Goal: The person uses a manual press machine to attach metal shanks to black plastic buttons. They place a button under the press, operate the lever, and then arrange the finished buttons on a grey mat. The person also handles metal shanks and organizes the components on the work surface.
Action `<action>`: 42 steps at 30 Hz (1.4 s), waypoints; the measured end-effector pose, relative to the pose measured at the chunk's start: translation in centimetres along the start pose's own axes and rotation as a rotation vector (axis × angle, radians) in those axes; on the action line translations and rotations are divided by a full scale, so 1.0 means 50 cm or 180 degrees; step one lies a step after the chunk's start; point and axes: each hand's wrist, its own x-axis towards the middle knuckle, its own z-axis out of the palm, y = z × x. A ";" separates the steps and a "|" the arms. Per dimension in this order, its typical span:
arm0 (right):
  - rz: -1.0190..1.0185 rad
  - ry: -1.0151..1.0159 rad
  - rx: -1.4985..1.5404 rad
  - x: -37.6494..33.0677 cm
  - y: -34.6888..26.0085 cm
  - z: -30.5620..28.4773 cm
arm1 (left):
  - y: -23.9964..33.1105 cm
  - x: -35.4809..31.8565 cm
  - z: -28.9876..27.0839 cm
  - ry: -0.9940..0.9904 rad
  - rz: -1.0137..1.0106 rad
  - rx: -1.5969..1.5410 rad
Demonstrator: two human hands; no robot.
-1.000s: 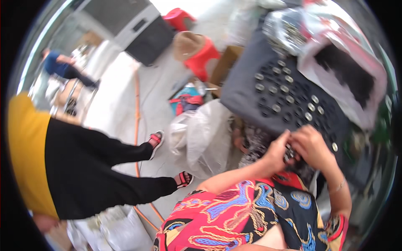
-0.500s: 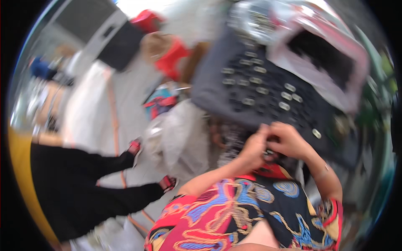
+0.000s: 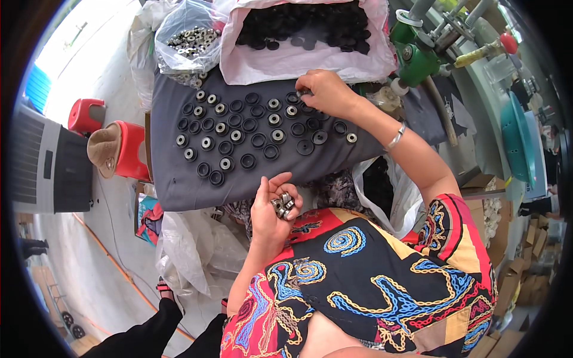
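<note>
Head view: a person seated at a dark grey cloth-covered counter fits small metal bearings into black rubber rings laid out in loose rows. The left hand, held just off the counter's near edge, is cupped palm-up with its fingers half curled around a small heap of metal bearings. The right hand reaches to the counter's far edge, its fingers pinched nearly shut over a ring there; whether a bearing sits under the fingertips cannot be told.

Across the counter, black rings stand apart from one another, many toward the left edge already showing a silver centre, several toward the near edge and the right still hollow. Beyond the far edge, a pink-lined bag of black rings lies open, with a clear bag of bearings at the far left corner. A green press tool stands off the far right corner.

Done well, the step probably calls for seating each bearing square in its ring and pressing it flush, keeping the cupped hand level so the loose bearings do not spill, and working along the rows so no hollow ring is missed.
</note>
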 end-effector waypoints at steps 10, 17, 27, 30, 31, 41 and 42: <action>0.0056 -0.0554 -0.0238 -0.012 0.004 -0.004 | 0.009 0.001 -0.017 0.0018 0.0039 -0.0319; -0.0108 -0.0490 -0.0124 -0.047 0.001 -0.015 | 0.006 0.003 -0.010 -0.0055 -0.0010 -0.0322; -0.0226 -0.0755 -0.0045 -0.137 -0.034 -0.013 | -0.007 0.016 0.006 -0.0069 -0.0119 -0.0188; -0.0239 -0.0889 -0.0243 -0.142 -0.041 -0.010 | -0.006 0.014 0.006 -0.0045 -0.0112 -0.0147; -0.0238 -0.0882 -0.0267 -0.145 -0.041 -0.007 | -0.005 0.014 0.005 -0.0058 -0.0108 -0.0144; -0.0262 -0.0782 -0.0331 -0.151 -0.039 0.007 | -0.007 0.013 -0.007 -0.0066 -0.0084 -0.0155; -0.0296 -0.0783 -0.0368 -0.151 -0.038 0.010 | -0.007 0.012 -0.007 -0.0060 -0.0089 -0.0154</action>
